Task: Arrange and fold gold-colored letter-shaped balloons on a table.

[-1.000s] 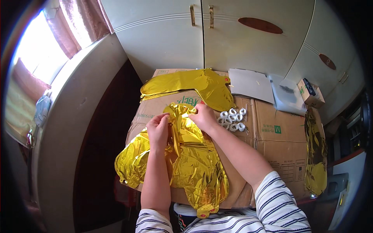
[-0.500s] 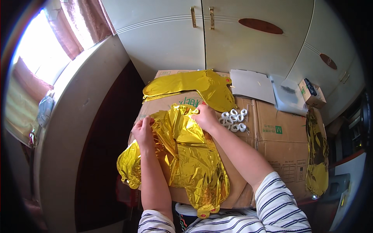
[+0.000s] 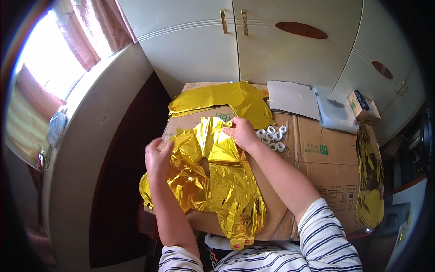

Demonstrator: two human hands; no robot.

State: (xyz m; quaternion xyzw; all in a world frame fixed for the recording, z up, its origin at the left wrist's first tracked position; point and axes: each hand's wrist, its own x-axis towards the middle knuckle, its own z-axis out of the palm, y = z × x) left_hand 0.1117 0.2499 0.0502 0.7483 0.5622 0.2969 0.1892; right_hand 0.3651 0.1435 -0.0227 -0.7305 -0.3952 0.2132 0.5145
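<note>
A crumpled gold foil balloon [image 3: 233, 181] is spread in front of me on the cardboard, its tabbed lower end hanging over the near edge. My right hand [image 3: 242, 134] pinches the balloon's upper right edge. At its left side is my left hand [image 3: 158, 157], thumb and forefinger apart, with the thumb close to the foil; whether it touches is hard to see. Behind lies another gold foil balloon [image 3: 213, 97], flat and smooth. Several small rolls of white ribbon [image 3: 273, 136] sit just right of my right wrist.
Brown cardboard [image 3: 326, 170] covers the table. Grey-white sheets [image 3: 293, 99], a clear plastic bag [image 3: 334, 109] and a small box [image 3: 364, 108] with a dark object stand along the back right. More gold foil [image 3: 369, 181] hangs at the right edge. Pale cabinets [image 3: 294, 54] rise behind.
My left hand has moved left and slightly down, its fingers parting from their pinch on the foil. The balloon's upper part lies more spread out. My right hand keeps its hold.
</note>
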